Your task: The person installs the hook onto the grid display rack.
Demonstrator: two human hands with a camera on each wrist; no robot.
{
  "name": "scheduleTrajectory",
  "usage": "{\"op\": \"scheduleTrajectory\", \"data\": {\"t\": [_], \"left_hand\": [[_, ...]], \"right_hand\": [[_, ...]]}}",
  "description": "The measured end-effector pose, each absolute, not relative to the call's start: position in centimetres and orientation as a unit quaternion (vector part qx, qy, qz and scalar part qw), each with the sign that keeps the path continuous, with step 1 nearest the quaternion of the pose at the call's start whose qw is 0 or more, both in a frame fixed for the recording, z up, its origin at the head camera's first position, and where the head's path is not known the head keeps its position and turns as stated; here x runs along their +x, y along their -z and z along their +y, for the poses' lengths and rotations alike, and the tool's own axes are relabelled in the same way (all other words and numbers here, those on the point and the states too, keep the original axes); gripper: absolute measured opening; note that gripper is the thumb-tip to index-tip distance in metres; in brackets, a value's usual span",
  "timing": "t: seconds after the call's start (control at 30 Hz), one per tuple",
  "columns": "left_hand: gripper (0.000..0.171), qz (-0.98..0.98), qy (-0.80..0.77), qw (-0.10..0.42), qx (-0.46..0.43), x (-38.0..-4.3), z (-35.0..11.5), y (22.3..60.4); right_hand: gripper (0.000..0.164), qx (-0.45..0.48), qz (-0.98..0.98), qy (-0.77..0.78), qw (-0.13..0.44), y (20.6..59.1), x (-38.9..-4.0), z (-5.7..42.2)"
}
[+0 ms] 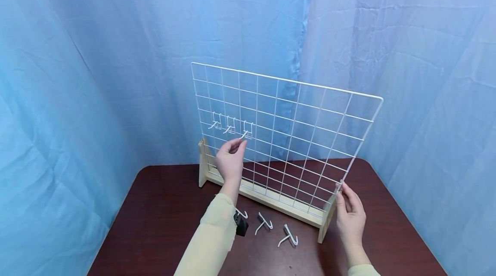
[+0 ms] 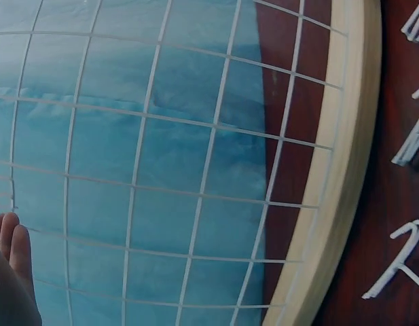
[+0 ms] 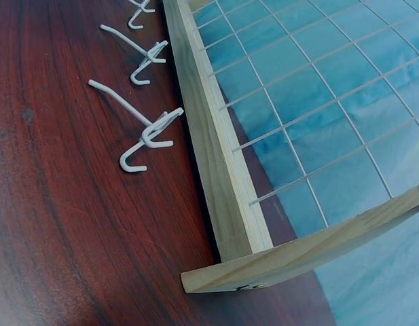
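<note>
L hand (image 1: 230, 159) pinches slim bent wht hook (image 1: 246, 131) — R hand (image 1: 350, 215) pinches edge of wht wire grid (image 1: 278, 79).

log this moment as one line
left hand: pinches hook at grid | right hand: grips grid's right edge | two more hooks on grid | three hooks on table

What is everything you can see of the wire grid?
The wire grid is a white, metal-looking rectangular mesh with a thicker rim. It stands roughly upright, its lower edge in a pale wooden stand on the dark table. Three white hooks are on its left part; the left hand pinches the rightmost one. The right hand holds its right edge near the stand.
</note>
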State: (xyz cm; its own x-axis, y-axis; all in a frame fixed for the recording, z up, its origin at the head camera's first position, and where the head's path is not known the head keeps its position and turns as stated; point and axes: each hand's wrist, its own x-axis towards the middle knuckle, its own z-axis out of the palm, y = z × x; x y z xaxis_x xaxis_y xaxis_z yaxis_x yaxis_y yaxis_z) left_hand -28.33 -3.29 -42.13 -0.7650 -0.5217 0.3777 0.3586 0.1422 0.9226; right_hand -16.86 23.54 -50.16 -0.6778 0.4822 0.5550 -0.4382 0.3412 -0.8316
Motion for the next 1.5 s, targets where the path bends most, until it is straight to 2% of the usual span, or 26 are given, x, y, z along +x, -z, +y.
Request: {"op": "scheduleTrajectory", "data": {"t": [0.83,1.07,1.5], "left_hand": [[0.015,-0.721,0.618,0.298,0.096,-25.9,-5.7,51.0],[0.010,-0.730,0.614,0.289,0.072,-24.8,-5.9,52.8],[0.017,-0.751,0.602,0.270,0.025,-23.1,-5.4,55.8]], "right_hand": [[0.034,-0.027,-0.717,-0.571,0.399,50.1,-16.8,23.4],[0.033,-0.029,-0.718,-0.569,0.400,50.1,-16.8,23.4],[0.034,-0.022,-0.710,-0.578,0.402,50.2,-16.9,23.4]]}}
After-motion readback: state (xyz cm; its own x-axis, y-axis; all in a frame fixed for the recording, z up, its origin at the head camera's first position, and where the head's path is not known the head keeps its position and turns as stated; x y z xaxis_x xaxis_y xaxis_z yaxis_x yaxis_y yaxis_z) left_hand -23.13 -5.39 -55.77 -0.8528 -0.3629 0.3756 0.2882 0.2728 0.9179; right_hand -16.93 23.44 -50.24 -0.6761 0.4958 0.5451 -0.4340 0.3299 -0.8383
